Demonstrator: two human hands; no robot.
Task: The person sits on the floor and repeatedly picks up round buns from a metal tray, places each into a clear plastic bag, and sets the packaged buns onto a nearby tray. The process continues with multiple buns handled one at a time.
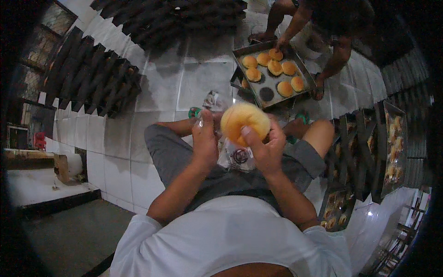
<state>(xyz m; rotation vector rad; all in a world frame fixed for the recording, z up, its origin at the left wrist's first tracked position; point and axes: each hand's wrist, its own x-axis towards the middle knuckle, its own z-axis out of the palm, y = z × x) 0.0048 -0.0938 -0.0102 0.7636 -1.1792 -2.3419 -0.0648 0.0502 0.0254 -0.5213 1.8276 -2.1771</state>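
Observation:
A round golden bun (pixel 244 121) is gripped in my right hand (pixel 269 152), the thumb pressed on its near side. Just left of it, my left hand (pixel 205 142) has closed its fingers on a clear plastic bag (pixel 215 100) with dark print, which sticks up beyond the fingertips. The bun appears to be outside this bag, though the fingers partly hide where they meet. More clear printed bags (pixel 237 158) lie on my lap below the bun. Farther off, a metal tray (pixel 302 76) holds several buns (pixel 285 88).
A co-worker's hand (pixel 282 44) touches a bun on the tray. Stacked dark trays (pixel 92 76) stand at the left, and more (pixel 180 18) at the far side. Trays of packed buns (pixel 392 147) lean at the right. White tiles (pixel 159 87) cover the floor around my legs.

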